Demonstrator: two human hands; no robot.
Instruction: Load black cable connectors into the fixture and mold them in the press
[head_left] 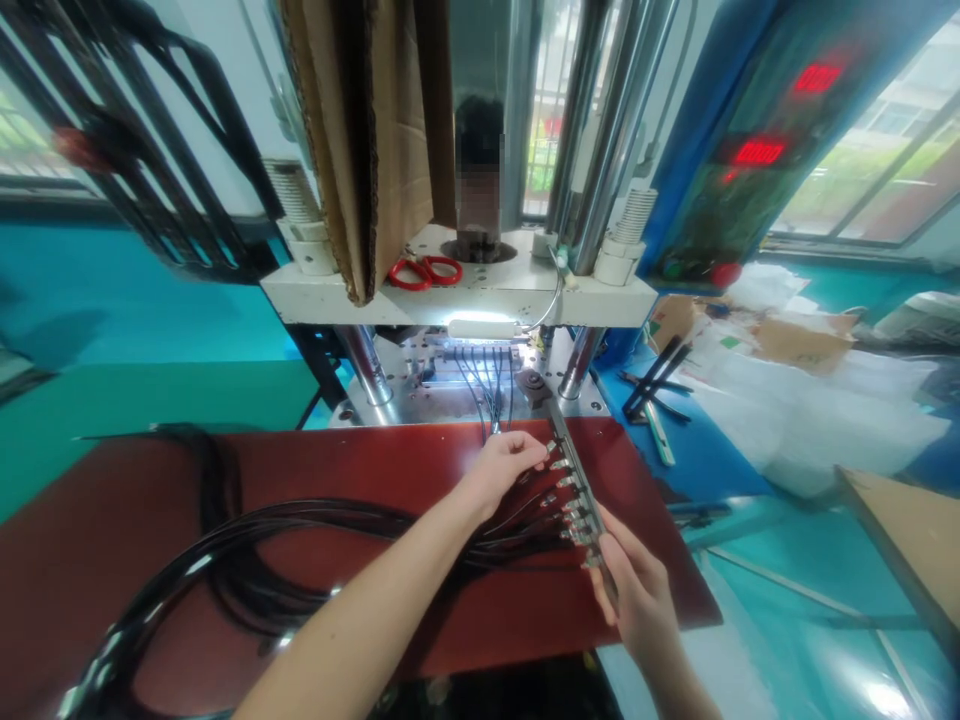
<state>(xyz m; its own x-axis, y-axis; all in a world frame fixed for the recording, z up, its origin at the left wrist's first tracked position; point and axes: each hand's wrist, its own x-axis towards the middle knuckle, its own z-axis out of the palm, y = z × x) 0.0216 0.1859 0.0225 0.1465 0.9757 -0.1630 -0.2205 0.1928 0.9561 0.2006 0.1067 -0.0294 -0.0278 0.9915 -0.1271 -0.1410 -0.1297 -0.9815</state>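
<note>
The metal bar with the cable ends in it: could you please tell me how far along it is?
Done: several connectors sit along the metal bar. In hand: the left hand is at the upper ones while the right hand steadies the lower end. Left: the bar isn't under the press yet.

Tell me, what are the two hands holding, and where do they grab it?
The right hand grips the near end of a metal bar with cable plugs in it. The left hand pinches a black cable right by its plug, near the bar's far end.
</note>
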